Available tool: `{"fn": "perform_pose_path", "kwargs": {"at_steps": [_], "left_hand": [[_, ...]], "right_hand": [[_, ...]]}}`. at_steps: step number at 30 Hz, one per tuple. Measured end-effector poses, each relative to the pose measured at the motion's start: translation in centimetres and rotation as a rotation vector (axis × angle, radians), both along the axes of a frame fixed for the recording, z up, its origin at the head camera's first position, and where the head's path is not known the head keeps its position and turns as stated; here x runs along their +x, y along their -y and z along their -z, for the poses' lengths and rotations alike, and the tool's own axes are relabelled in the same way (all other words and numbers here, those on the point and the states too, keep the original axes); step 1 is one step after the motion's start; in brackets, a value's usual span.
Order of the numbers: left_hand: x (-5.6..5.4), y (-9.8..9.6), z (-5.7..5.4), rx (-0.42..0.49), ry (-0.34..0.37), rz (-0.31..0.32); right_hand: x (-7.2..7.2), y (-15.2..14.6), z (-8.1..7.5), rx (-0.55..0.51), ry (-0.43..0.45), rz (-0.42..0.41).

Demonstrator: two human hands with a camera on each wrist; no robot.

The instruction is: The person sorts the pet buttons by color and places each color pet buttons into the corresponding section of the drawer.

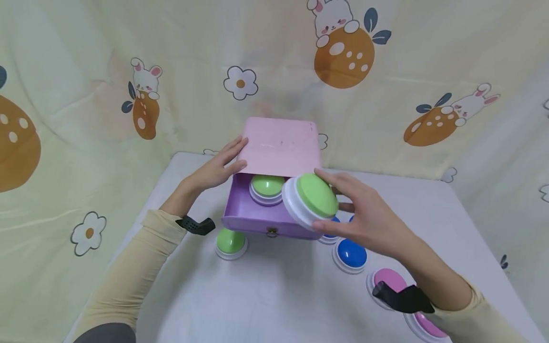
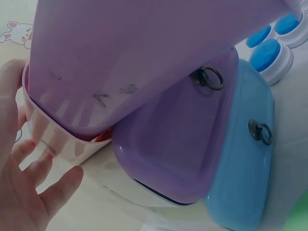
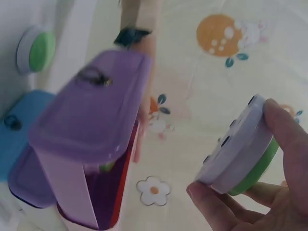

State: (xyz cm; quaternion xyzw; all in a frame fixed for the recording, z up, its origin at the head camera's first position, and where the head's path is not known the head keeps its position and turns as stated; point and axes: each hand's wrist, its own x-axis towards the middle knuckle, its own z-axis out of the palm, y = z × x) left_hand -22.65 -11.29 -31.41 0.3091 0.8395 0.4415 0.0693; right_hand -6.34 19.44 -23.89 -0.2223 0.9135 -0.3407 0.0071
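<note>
My right hand (image 1: 373, 216) holds a green push-button (image 1: 317, 195) with a white base by its rim, tilted above the right side of an open purple drawer (image 1: 246, 216). In the right wrist view that button's white underside (image 3: 231, 149) faces the cabinet. Inside the drawer sits another green push-button (image 1: 267, 186), partly under the cabinet's top. My left hand (image 1: 214, 166) rests with its fingers extended against the left side of the pink drawer cabinet (image 1: 279, 147). Below the open drawer, the left wrist view shows a purple drawer front (image 2: 173, 134) and a blue drawer front (image 2: 243, 149), each with a ring pull.
On the white table (image 1: 257, 305), a green push-button (image 1: 230, 242) stands front-left of the cabinet. Blue push-buttons, one in front (image 1: 351, 254), and pink push-buttons, one beside my right wrist (image 1: 390, 280), lie to the right. A patterned curtain (image 1: 193, 109) hangs behind the cabinet.
</note>
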Motion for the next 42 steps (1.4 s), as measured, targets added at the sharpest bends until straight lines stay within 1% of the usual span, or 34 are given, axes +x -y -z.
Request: {"fn": "perform_pose_path", "kwargs": {"at_steps": [3,8,12,15,16,17,23,25,28,33,38,42], "left_hand": [[0.0,0.0,0.1,-0.004,-0.006,0.002],[0.0,0.1,0.1,-0.008,-0.006,-0.002],[0.1,0.1,-0.1,-0.012,-0.007,0.000],[-0.1,0.0,0.1,-0.017,-0.012,-0.001],[-0.2,0.0,0.1,-0.018,-0.012,-0.001],[-0.5,0.0,0.4,-0.019,-0.011,-0.003],[-2.7,0.3,2.8,-0.007,-0.019,-0.014],[-3.0,0.4,3.1,-0.003,-0.023,-0.013],[-3.1,0.6,3.3,-0.001,-0.026,-0.011],[-3.0,0.6,3.3,0.004,-0.023,-0.017],[-2.9,0.5,3.3,0.013,-0.018,-0.010],[-2.8,0.3,3.2,0.017,-0.022,-0.013]], "right_hand": [[-2.1,0.5,-0.1,0.035,0.003,0.025],[-5.0,1.3,1.1,0.098,0.024,0.026],[-6.6,1.8,2.1,0.126,0.048,-0.001],[-7.2,2.1,2.7,0.158,0.076,-0.015],[-7.4,2.2,2.8,0.172,0.086,-0.019],[-7.5,2.3,2.9,0.184,0.094,-0.020],[-7.6,2.6,3.3,0.233,0.111,-0.006],[-7.5,2.7,3.5,0.243,0.108,-0.001],[-7.3,2.7,3.9,0.249,0.098,0.006],[-6.9,2.6,4.6,0.238,0.087,0.030],[-6.5,2.1,5.1,0.266,0.066,-0.001],[-6.2,1.9,4.8,0.314,0.065,-0.012]]}}
